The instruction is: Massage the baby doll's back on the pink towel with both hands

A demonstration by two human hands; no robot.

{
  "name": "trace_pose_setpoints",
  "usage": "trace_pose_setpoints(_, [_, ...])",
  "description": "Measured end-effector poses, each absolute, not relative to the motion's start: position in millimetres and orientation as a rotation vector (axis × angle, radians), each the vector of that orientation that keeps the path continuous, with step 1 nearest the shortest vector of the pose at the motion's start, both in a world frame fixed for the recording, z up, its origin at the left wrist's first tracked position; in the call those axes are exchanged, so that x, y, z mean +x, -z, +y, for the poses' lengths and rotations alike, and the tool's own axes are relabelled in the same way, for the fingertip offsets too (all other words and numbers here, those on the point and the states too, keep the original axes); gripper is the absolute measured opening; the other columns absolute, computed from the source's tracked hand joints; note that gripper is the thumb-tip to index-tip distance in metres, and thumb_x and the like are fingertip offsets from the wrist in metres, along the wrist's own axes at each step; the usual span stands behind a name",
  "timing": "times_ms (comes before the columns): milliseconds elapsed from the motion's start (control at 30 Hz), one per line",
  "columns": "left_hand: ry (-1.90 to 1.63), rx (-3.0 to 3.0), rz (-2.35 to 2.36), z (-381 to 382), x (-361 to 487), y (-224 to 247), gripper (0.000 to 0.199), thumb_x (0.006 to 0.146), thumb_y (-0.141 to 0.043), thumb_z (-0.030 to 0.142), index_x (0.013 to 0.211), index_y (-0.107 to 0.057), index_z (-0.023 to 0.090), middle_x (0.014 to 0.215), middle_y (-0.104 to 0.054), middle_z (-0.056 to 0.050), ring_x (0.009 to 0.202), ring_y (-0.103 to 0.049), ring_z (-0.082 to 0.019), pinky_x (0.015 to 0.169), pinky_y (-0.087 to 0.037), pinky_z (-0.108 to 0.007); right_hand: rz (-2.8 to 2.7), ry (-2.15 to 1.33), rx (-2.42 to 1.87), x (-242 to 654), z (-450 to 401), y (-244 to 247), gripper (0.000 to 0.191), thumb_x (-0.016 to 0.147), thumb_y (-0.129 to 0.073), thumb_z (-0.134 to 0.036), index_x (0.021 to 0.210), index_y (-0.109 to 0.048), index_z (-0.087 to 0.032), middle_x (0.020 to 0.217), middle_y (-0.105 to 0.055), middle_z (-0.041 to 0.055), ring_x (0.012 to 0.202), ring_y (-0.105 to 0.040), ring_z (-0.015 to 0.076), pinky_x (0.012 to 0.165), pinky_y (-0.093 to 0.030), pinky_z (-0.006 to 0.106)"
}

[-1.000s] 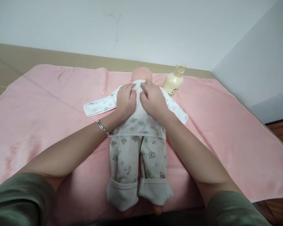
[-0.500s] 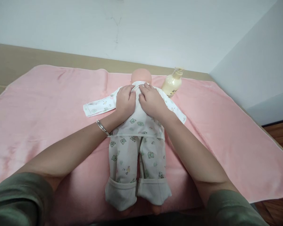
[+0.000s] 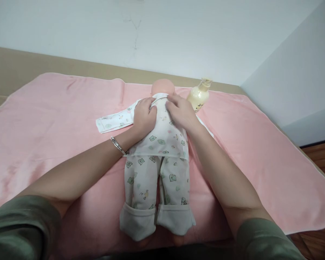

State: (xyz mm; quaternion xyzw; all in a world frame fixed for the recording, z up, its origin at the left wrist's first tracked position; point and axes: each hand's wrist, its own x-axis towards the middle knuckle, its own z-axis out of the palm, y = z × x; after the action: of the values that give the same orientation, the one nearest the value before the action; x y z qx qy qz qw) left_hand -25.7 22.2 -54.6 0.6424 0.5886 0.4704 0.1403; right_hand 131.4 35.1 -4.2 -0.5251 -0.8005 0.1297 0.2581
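A baby doll [image 3: 163,86] lies stretched out with its head at the far end; no face shows. It wears a white printed top [image 3: 162,141] and matching trousers [image 3: 174,177] with wide turned-up cuffs. My left hand [image 3: 144,116] rests on the top's left shoulder area, fingers extended and thumb apart. On the right shoulder area is my right hand [image 3: 182,112], fingers stretched toward the collar and slightly blurred. Both hands are open. The left sleeve lies out to the side, while my right forearm hides most of the right sleeve.
A pink blanket [image 3: 56,144] lies under the doll, over a wooden surface [image 3: 13,66]. Just right of the doll's head stands a cream pump bottle [image 3: 199,96]. White walls [image 3: 83,36] rise behind and at the right.
My right hand has shifted right, from the middle of the top toward the doll's right shoulder, uncovering more printed cloth. My left hand has stayed nearly in place.
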Motion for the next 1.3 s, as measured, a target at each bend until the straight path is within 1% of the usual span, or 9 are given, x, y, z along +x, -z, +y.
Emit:
trace_pose_setpoints(133, [-1.352,1.844,1.708,21,-26,53,0.042,0.090,-0.043,0.023,0.121,-0.070,0.021,0.133,-0.074,-0.009,0.128,-0.063,-0.028,0.121,-0.048,-0.048,-2.078,-0.220,-1.457,128,28,0,0.058,0.103,-0.038,-0.029,0.156,-0.053,-0.012,0.169,-0.047,0.0145,0.163,-0.037,0.0297,0.134,-0.034,0.056])
trace_pose_setpoints(267, [-1.346,1.871,1.700,21,-26,53,0.043,0.091,-0.042,0.022,0.123,-0.070,0.019,0.134,-0.073,-0.011,0.128,-0.064,-0.028,0.121,-0.048,-0.048,-2.333,-0.203,-1.335,121,29,10,0.054,0.107,-0.034,-0.031,0.151,-0.060,-0.017,0.169,-0.048,0.0129,0.162,-0.038,0.0291,0.135,-0.032,0.055])
trace_pose_setpoints(500, [-1.335,1.878,1.719,24,-27,56,0.040,0.093,-0.041,0.023,0.120,-0.071,0.024,0.132,-0.074,-0.008,0.128,-0.063,-0.028,0.120,-0.050,-0.049,-2.227,-0.058,-1.327,151,38,-24,0.057,0.106,-0.029,-0.027,0.159,-0.051,-0.032,0.175,-0.037,-0.0034,0.167,-0.030,0.0268,0.139,-0.025,0.060])
trace_pose_setpoints(667, [-1.333,1.864,1.723,26,-27,56,0.042,0.092,-0.042,0.022,0.122,-0.071,0.022,0.133,-0.073,-0.010,0.128,-0.063,-0.030,0.121,-0.048,-0.051,-2.104,0.158,-1.251,153,-5,-69,0.065,0.105,-0.014,-0.027,0.163,-0.043,-0.034,0.176,-0.033,-0.0074,0.169,-0.022,0.0292,0.136,-0.030,0.064])
trace_pose_setpoints(867, [-1.317,1.893,1.695,27,-28,57,0.047,0.093,-0.039,0.024,0.126,-0.071,0.017,0.136,-0.072,-0.013,0.130,-0.062,-0.030,0.122,-0.047,-0.049,-2.084,0.310,-1.263,169,-40,-112,0.066,0.101,-0.030,-0.025,0.166,-0.034,-0.035,0.177,-0.026,-0.0122,0.170,-0.016,0.0233,0.136,-0.039,0.053])
trace_pose_setpoints(1000, [-1.337,1.890,1.666,28,-29,59,0.046,0.093,-0.038,0.025,0.123,-0.072,0.018,0.134,-0.073,-0.013,0.129,-0.063,-0.031,0.121,-0.047,-0.051,-2.078,0.321,-1.197,192,-46,-115,0.062,0.102,-0.036,-0.030,0.164,-0.040,-0.031,0.177,-0.032,-0.0060,0.169,-0.022,0.0302,0.134,-0.040,0.055])
trace_pose_setpoints(1133, [-1.332,1.855,1.676,28,-29,58,0.045,0.092,-0.040,0.024,0.123,-0.072,0.018,0.137,-0.071,-0.014,0.131,-0.062,-0.031,0.123,-0.046,-0.051,-1.997,0.352,-1.180,205,-61,-99,0.064,0.106,-0.017,-0.042,0.159,-0.050,-0.031,0.173,-0.041,-0.0001,0.166,-0.025,0.0403,0.126,-0.034,0.070])
trace_pose_setpoints(1200, [-1.309,1.856,1.680,27,-28,56,0.045,0.093,-0.040,0.024,0.124,-0.072,0.016,0.136,-0.072,-0.015,0.132,-0.062,-0.032,0.123,-0.045,-0.051,-1.908,0.330,-1.149,211,-63,-91,0.065,0.107,-0.013,-0.046,0.158,-0.052,-0.033,0.170,-0.046,0.0010,0.165,-0.027,0.0397,0.124,-0.033,0.072])
trace_pose_setpoints(1300, [-1.275,1.866,1.682,25,-29,52,0.047,0.094,-0.039,0.023,0.127,-0.072,0.014,0.138,-0.071,-0.016,0.133,-0.062,-0.033,0.123,-0.045,-0.051,-1.807,0.304,-1.058,223,-54,-81,0.055,0.108,-0.025,-0.047,0.152,-0.056,-0.036,0.163,-0.055,-0.0005,0.162,-0.039,0.0332,0.127,-0.038,0.064])
